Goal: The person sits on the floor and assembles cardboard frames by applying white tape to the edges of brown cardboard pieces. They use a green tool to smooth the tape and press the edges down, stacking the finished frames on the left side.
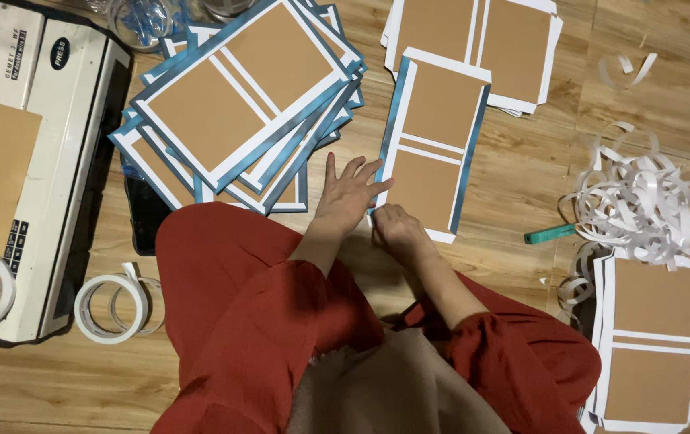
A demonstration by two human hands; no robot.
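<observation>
While the person sits on the wooden floor in red clothing, both hands work the near left corner of a brown card panel with white borders lying just ahead of the knees. Left hand lies flat, fingers spread, pressing the panel's left edge where a blue strip runs. Right hand is curled at the bottom corner, fingertips seemingly pinching the strip's end; exact grip hard to tell. Step looks like fixing blue edging along the left side, right side already blue. Next move likely calls for smoothing the strip down straight without wrinkles.

Near right: a stack of untrimmed panels, a teal tool, a heap of peeled white backing strips. Near left: tape rolls and a white laminator-like machine. Farther left: a fanned pile of blue-edged panels, close to the left hand, crowding that side. Far ahead: more plain panels.
</observation>
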